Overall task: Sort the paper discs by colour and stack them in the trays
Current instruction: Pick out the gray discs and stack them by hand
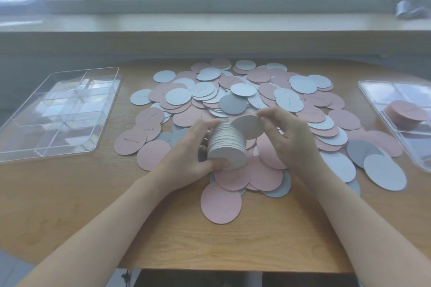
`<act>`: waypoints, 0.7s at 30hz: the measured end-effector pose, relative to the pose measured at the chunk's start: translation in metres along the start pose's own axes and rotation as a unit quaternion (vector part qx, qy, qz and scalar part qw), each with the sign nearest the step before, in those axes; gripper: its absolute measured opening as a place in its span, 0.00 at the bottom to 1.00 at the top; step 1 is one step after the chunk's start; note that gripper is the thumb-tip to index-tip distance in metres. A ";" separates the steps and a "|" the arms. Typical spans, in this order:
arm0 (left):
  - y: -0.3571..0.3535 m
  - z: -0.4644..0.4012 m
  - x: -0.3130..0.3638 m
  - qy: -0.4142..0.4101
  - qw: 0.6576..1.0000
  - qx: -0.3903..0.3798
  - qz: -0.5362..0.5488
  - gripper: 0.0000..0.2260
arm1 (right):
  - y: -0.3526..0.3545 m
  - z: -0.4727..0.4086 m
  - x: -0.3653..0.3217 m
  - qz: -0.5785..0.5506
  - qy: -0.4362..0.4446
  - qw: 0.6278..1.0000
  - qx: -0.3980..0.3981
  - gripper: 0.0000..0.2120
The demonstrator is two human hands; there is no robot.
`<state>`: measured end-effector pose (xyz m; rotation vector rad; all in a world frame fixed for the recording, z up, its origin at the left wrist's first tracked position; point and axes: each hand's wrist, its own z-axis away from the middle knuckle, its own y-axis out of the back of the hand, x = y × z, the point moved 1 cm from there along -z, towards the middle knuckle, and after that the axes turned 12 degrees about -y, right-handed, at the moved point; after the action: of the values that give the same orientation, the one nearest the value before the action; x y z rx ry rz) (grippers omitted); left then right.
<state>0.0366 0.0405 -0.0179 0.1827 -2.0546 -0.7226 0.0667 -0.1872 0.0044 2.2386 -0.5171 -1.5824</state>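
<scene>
- Gripping a stack of grey discs [227, 144] on edge, the left hand [198, 147] curls round it above the pile of pink and grey discs [256, 100].
- Right hand [289, 133] pinches a single grey disc [248, 127] against the stack's far end.
- Pink stack [407, 112] sits in the right tray [382, 109]; left tray [58, 112] lies apart.

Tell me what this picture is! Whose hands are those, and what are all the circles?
The camera sits on a person's head, looking down, so you see that person's own hands. On the wooden table lies a big pile of paper discs, pink and grey ones mixed. The left hand grips a stack of grey discs. The right hand pinches a single grey disc with its fingers, right by the stack. A clear tray sits on the left. Another tray on the right holds a pink stack.
</scene>
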 end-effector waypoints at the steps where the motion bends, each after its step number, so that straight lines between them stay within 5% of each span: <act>1: 0.000 0.000 -0.001 -0.001 1.000 0.000 -0.001 0.31 | -0.001 0.001 -0.001 -0.024 -0.018 0.999 -0.029 0.12; 8: 0.001 0.001 -0.002 0.002 1.000 -0.006 -0.018 0.34 | -0.008 0.004 0.000 -0.051 -0.083 0.977 -0.190 0.08; 21: 0.002 0.002 0.006 0.033 0.999 -0.003 -0.007 0.31 | 0.012 -0.004 0.019 0.219 0.026 0.956 -0.193 0.10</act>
<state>0.0324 0.0407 -0.0132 0.2145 -1.9895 -0.7229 0.0750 -0.2066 -0.0041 1.7238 -0.5838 -1.2630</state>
